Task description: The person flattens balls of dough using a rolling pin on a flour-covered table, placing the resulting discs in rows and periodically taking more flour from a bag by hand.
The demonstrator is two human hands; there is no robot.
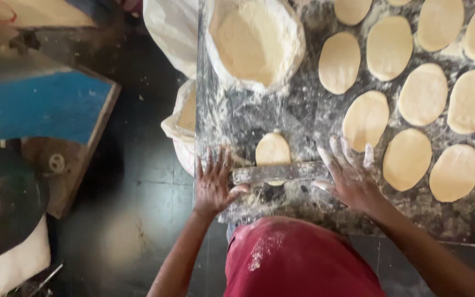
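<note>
Nearest the camera, a red apron (298, 258) dusted with flour is pressing against the edge of the dark stone table (281, 118); just beyond it both hands are lying flat and unclenched on a rolling pin (279, 172), the left hand (214, 184) on its left end and the right hand (347, 179) on its right end, palms down with fingers spread so the pin can be turning freely beneath them rather than being gripped; a dough piece (272, 149) is sitting under the middle of the pin, showing mostly on its far side; flour is lying scattered over the table, likely keeping dough from sticking; further right, flattened dough rounds (408, 99) are resting in rows, set apart so they are not touching; furthest off, an open flour sack (254, 41) is standing within reach.
</note>
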